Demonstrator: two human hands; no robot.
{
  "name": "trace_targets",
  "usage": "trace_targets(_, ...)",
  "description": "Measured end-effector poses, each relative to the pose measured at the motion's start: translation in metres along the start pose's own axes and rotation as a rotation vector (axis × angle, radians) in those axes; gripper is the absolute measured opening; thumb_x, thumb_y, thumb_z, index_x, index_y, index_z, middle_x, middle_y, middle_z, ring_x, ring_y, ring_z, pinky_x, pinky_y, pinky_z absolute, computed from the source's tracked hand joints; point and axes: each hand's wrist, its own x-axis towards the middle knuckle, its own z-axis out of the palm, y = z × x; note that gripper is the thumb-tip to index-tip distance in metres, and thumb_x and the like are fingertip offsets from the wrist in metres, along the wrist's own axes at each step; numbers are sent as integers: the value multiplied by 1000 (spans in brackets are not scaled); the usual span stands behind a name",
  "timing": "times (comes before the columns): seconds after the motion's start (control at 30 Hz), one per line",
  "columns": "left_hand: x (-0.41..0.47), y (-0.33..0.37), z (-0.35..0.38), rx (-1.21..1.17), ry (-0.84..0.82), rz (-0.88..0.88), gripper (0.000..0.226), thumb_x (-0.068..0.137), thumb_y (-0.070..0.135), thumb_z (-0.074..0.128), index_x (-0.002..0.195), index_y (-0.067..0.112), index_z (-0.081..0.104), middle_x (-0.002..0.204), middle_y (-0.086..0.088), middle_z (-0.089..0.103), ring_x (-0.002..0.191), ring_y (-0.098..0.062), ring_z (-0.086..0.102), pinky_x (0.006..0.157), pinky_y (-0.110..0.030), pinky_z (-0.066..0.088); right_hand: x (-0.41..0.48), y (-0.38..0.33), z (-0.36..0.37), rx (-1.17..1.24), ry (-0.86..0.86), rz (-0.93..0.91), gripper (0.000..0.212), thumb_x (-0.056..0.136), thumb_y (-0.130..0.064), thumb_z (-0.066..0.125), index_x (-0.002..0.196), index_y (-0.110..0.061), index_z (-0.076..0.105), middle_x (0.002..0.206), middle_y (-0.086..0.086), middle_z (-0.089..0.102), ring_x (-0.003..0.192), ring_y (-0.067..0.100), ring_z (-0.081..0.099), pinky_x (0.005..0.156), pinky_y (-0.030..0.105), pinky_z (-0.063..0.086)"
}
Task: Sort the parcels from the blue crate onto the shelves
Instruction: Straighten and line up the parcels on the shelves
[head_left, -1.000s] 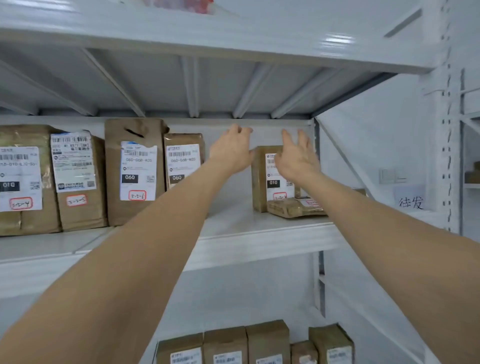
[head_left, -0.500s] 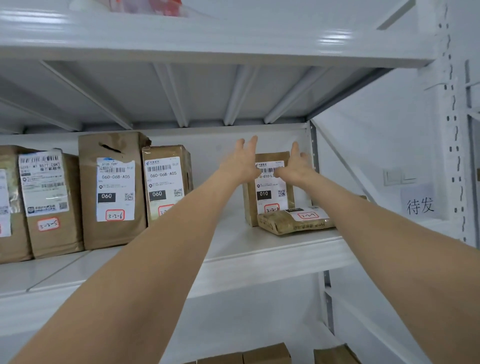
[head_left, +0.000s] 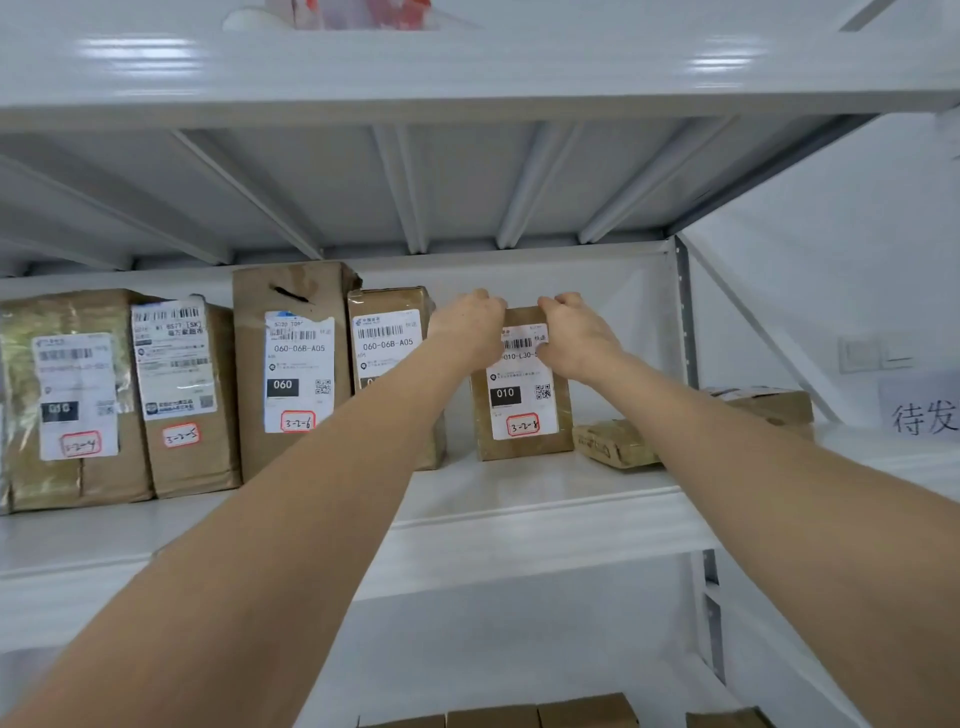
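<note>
Both hands hold one small parcel (head_left: 519, 415) by its top edge. The left hand (head_left: 470, 332) curls its fingers over the top left corner and the right hand (head_left: 574, 338) over the top right corner, where it covers part of the white label. The small parcel stands upright on the white shelf (head_left: 519, 514), toward the right end. Its label shows a barcode, "010-L30-" with the rest hidden by the right hand, a black block reading "010", a QR code and, in a red hand-drawn box, "3-2-8".

To its left, partly behind the left forearm, stands a brown box (head_left: 389, 332) labelled "060-06B-A05". Just beside that is a tall parcel (head_left: 291, 306) with the same code, a black "060" block and "3-2-6" boxed in red. Further left comes a parcel (head_left: 182, 467) marked "3-2-5", with "[SK]" legible near its barcode. At the left edge stands a tape-wrapped parcel (head_left: 104, 483) whose print is blurred; its red box seems to read "3-2-4".

Right of the small parcel a flat packet (head_left: 613, 444) lies on the shelf, near its lower corner and partly hidden by the right forearm. Past the shelf post lies another flat box (head_left: 769, 405). A paper sign (head_left: 922, 415) at the far right reads "待发". The tops of brown boxes (head_left: 540, 714) show on the level below — their labels are out of view.
</note>
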Motion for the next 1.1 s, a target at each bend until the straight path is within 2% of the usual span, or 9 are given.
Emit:
trace_targets(0.07, -6, -1, 1, -21, -8, 16, 46, 89, 19, 57, 133, 14, 44, 125, -9, 48, 116, -29, 51, 86, -41, 48, -1, -5, 3, 6, -6, -7, 53, 88, -9, 55, 138, -13, 39, 137, 11, 37, 118, 33, 51, 96, 40, 45)
trace_targets(0.2, -15, -14, -3, -1, -6, -19, 43, 90, 19, 55, 131, 14, 45, 122, -9, 51, 113, -30, 53, 83, -40, 48, -4, -18, 6, 43, -19, -54, 58, 88, -5, 53, 143, -13, 34, 144, 11, 33, 125, 33, 46, 101, 39, 42)
trace_targets(0.37, -21, -21, -5, 47, -7, -62, 41, 91, 18, 53, 131, 11, 43, 121, -10, 51, 113, -30, 52, 77, -37, 45, -6, -25, 14, 112, -101, -99, 72, 87, -9, 55, 151, -18, 22, 155, 10, 18, 138, 30, 35, 106, 37, 38)
trace_targets(0.47, -20, -15, -4, 28, 19, -60, 42, 91, 19, 54, 130, 8, 41, 125, -10, 49, 116, -30, 50, 80, -39, 46, -10, -19, 11, 63, -98, -98, 77, 86, -10, 57, 151, -24, 18, 158, 5, 11, 134, 30, 40, 103, 40, 42)
trace_targets(0.6, -21, -9, 8, 31, 24, -12, 54, 90, 19, 54, 139, 9, 33, 135, -12, 41, 126, -32, 41, 94, -41, 42, -18, -13, 15, -92, -73, -142, 71, 87, -19, 62, 146, -22, 23, 155, 1, 13, 121, 30, 51, 92, 40, 48)
trace_targets(0.7, -25, -14, 24, 110, 74, 62, 69, 89, 16, 53, 146, 3, 18, 142, -18, 33, 133, -34, 31, 111, -41, 29, -25, -8, 21, -140, -93, -159, 78, 88, -23, 60, 151, -19, 14, 159, 0, 2, 133, 27, 40, 99, 40, 45)
trace_targets(0.8, -27, -19, 34, 152, 136, 93, 74, 88, 17, 53, 148, 1, 12, 144, -19, 28, 136, -35, 27, 116, -42, 22, -30, -8, 21, -142, -100, -167, 80, 91, -32, 57, 152, -18, 8, 160, 2, 0, 139, 25, 30, 105, 40, 40)
trace_targets(1.0, -24, -15, 35, 100, 184, 60, 65, 88, 23, 56, 143, 8, 25, 139, -14, 39, 130, -32, 37, 112, -41, 29, -30, 0, 9, -202, -68, -112, 75, 93, -23, 51, 153, -21, 6, 161, 1, -2, 147, 22, 12, 114, 40, 30)
trace_targets(1.1, -27, -9, 24, 89, 221, 42, 55, 90, 21, 53, 139, 10, 32, 138, -13, 40, 128, -31, 39, 107, -41, 33, -34, 17, -4, -200, -48, -87, 71, 96, -27, 50, 153, -22, 8, 161, 3, 0, 147, 24, 11, 115, 42, 26)
